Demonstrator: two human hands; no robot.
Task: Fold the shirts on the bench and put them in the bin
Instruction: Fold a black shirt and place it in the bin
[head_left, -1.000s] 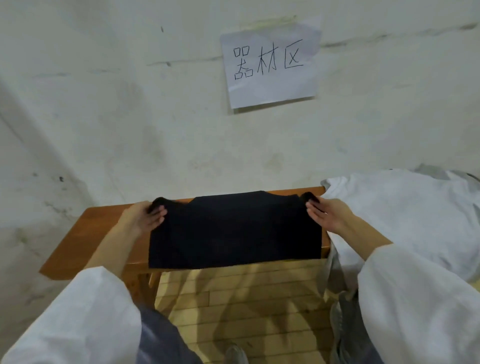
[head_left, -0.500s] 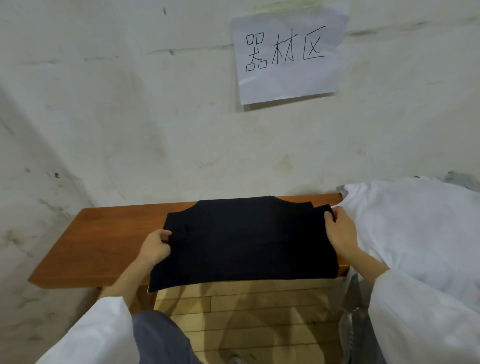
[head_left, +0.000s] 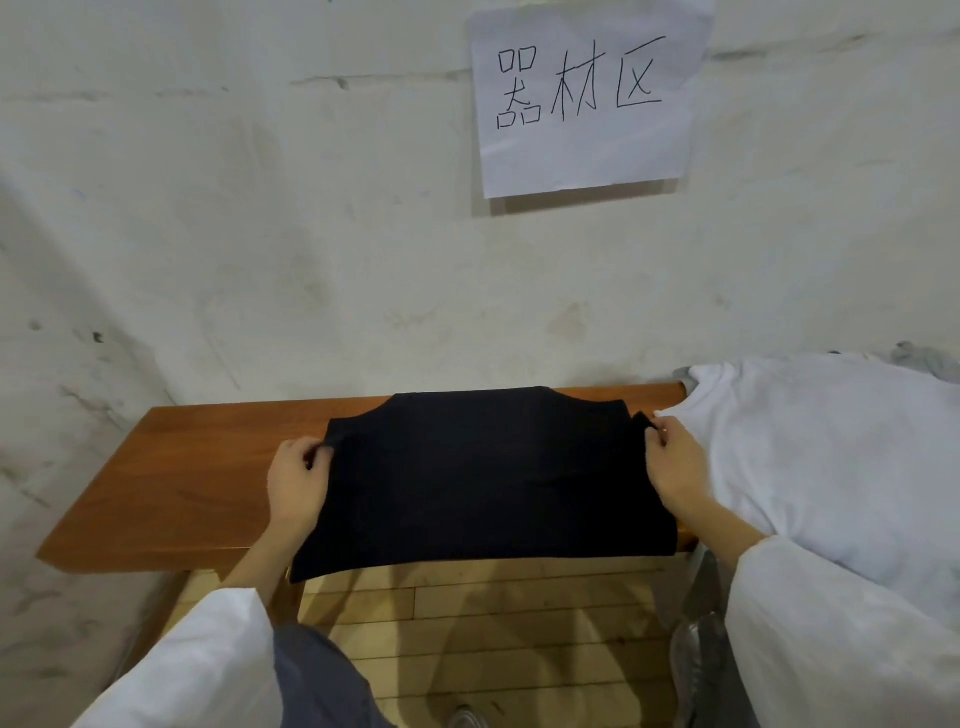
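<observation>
The wall (head_left: 260, 208) was white and dirty, with gray marks and a long crack. A sheet of paper (head_left: 587, 156) with black writing was stuck on it. A brown wooden desk (head_left: 182, 493) stood against the wall. The floor (head_left: 467, 623) was light wood planks.

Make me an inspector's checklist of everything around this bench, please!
Surface: wooden bench, standing against the wall.
Job's things: black shirt lies flat on the bench with its front edge overhanging; white shirt is heaped at the right end; bin not in view.
Clutter: grey cloth behind the white shirt, mostly hidden.
Grippers: left hand pinches the black shirt's left edge; right hand pinches its right corner.
Cables: nothing seen.
Surroundings: scuffed wall with a handwritten paper sign; wooden floor below.
</observation>
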